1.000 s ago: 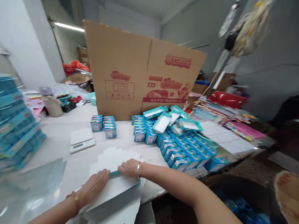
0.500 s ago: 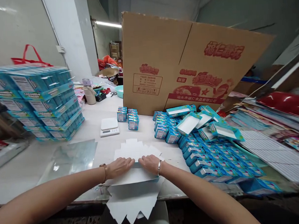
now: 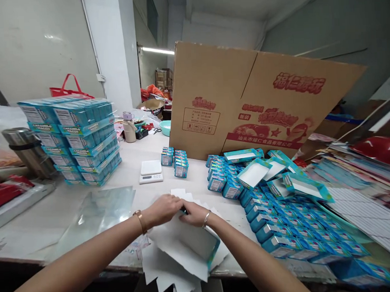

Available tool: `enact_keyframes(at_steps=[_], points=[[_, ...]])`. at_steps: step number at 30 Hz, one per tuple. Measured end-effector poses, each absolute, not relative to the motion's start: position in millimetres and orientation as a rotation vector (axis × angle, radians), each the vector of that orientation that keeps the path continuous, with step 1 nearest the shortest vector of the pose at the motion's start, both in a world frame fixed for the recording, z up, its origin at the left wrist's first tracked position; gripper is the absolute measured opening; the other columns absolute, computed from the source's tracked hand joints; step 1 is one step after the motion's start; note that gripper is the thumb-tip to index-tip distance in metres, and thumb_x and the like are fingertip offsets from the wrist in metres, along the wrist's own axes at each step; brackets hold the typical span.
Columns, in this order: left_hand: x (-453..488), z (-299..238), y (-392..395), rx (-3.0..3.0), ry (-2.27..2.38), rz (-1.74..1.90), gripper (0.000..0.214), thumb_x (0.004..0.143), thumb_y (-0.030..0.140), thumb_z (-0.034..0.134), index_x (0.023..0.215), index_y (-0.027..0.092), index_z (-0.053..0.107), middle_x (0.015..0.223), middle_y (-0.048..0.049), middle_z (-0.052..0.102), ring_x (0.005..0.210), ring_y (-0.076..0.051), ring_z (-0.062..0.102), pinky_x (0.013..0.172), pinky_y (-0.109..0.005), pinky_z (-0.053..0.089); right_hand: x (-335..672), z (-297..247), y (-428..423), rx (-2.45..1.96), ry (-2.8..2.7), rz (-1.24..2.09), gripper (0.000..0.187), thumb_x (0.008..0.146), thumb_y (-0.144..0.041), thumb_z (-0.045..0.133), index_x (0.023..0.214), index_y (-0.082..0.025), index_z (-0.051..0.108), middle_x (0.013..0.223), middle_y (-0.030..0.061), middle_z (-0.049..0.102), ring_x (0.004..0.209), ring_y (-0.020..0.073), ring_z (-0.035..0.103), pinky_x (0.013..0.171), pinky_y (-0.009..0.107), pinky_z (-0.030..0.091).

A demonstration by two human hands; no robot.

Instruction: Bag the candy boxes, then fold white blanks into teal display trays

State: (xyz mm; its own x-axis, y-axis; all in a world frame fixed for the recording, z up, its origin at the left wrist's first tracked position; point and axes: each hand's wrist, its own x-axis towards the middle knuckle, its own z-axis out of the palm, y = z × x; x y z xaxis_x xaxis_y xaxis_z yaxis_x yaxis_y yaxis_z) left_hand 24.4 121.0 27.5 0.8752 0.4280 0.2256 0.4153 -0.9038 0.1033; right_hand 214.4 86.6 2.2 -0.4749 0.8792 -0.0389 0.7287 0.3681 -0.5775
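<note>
A partly folded card tray [image 3: 188, 241], white inside with a blue outer side, is held at its far edge by both hands. My left hand [image 3: 165, 209] is closed on that edge. Close against it, my right hand [image 3: 194, 213] grips the same edge, thumb and fingers pinched together. Underneath, a fanned pile of flat white card blanks [image 3: 161, 270] with notched edges overhangs the table's front. The fingertips of my left hand are partly hidden.
Left of the hands lies clear plastic film [image 3: 104, 210]. A white scale [image 3: 151, 171] and small blue boxes [image 3: 180, 164] stand behind. Wrapped blue packs [image 3: 91, 139] are stacked left. Rows of boxes [image 3: 282, 228] and folded trays [image 3: 254, 173] fill the right; a large carton [image 3: 231, 97] stands behind.
The card tray has turned and tilted, with its right side swung toward me. My hands have come together at its far edge. The whole view has shifted slightly.
</note>
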Motion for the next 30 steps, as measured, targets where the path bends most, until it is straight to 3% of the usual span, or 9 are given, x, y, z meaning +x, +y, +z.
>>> enact_keyframes(at_steps=[2,6,11,15,18,22,24,27,30], points=[[21,56,121,2.761,0.817,0.804,0.018,0.082,0.021,0.054,0.099,0.02,0.06,0.097,-0.0087,0.063,0.094,-0.024,0.058,0.088,-0.04,0.043,212,7,92,-1.295,-2.083,0.872,0.064,0.068,-0.014,0.048,0.132,-0.019,0.042,0.12,0.0081,0.06,0.109,0.0225,0.055,0.093,0.037,0.041],[10,63,105,1.789,1.104,1.585,0.051,0.08,0.036,0.059,0.127,0.024,0.043,0.131,-0.0097,0.049,0.124,-0.026,0.043,0.101,-0.044,0.035,206,3,90,-1.158,-1.557,1.016,0.083,0.063,-0.01,0.045,0.144,-0.023,0.029,0.145,0.0002,0.038,0.133,0.0198,0.034,0.11,0.036,0.025],[14,11,79,1.219,0.767,1.238,0.076,0.074,0.032,0.064,0.14,0.031,0.027,0.145,-0.0082,0.034,0.122,-0.026,0.046,0.094,-0.037,0.041,189,-22,73,-1.134,-1.226,1.076,0.069,0.073,-0.022,0.05,0.141,-0.027,0.035,0.135,0.0,0.05,0.125,0.0229,0.044,0.102,0.039,0.037],[15,-13,82,1.032,0.545,1.05,0.06,0.072,0.027,0.057,0.129,0.024,0.042,0.108,-0.0051,0.061,0.088,-0.019,0.059,0.074,-0.029,0.046,185,-37,65,-1.111,-1.135,1.099,0.056,0.08,-0.037,0.055,0.135,-0.028,0.042,0.133,0.0022,0.052,0.121,0.0227,0.047,0.097,0.037,0.041],[20,-25,92,1.072,0.633,1.024,0.039,0.072,0.028,0.054,0.109,0.019,0.053,0.078,0.0004,0.059,0.067,-0.014,0.054,0.062,-0.025,0.042,191,-43,71,-1.064,-1.113,1.116,0.044,0.082,-0.042,0.056,0.122,-0.026,0.049,0.119,0.0028,0.059,0.105,0.0196,0.054,0.088,0.032,0.044],[40,-45,99,1.24,0.878,1.112,0.027,0.072,0.033,0.054,0.092,0.016,0.061,0.089,-0.0036,0.063,0.081,-0.019,0.057,0.073,-0.029,0.044,203,-59,90,-1.179,-1.173,0.922,0.026,0.083,-0.046,0.053,0.081,-0.02,0.053,0.075,-0.0029,0.055,0.07,0.0131,0.049,0.067,0.023,0.041],[51,-56,99,1.22,0.924,1.159,0.037,0.073,0.036,0.056,0.102,0.016,0.061,0.105,-0.0072,0.063,0.094,-0.022,0.058,0.081,-0.032,0.045,206,-71,97,-1.327,-1.196,0.79,0.032,0.08,-0.048,0.054,0.066,-0.02,0.047,0.062,-0.005,0.045,0.062,0.012,0.042,0.06,0.022,0.036],[60,-68,95,1.121,0.921,1.254,0.062,0.076,0.04,0.059,0.131,0.018,0.043,0.114,-0.0091,0.062,0.102,-0.022,0.059,0.087,-0.034,0.045,204,-88,101,-1.463,-1.145,0.655,0.035,0.077,-0.048,0.056,0.061,-0.021,0.042,0.058,-0.0058,0.04,0.059,0.0121,0.039,0.057,0.023,0.034],[59,-74,94,1.138,0.946,1.232,0.062,0.08,0.045,0.056,0.133,0.018,0.042,0.112,-0.0098,0.064,0.102,-0.022,0.061,0.088,-0.035,0.046,199,-92,97,-1.437,-0.984,0.61,0.033,0.082,-0.052,0.048,0.071,-0.021,0.046,0.061,-0.0046,0.045,0.059,0.013,0.042,0.057,0.024,0.036]])
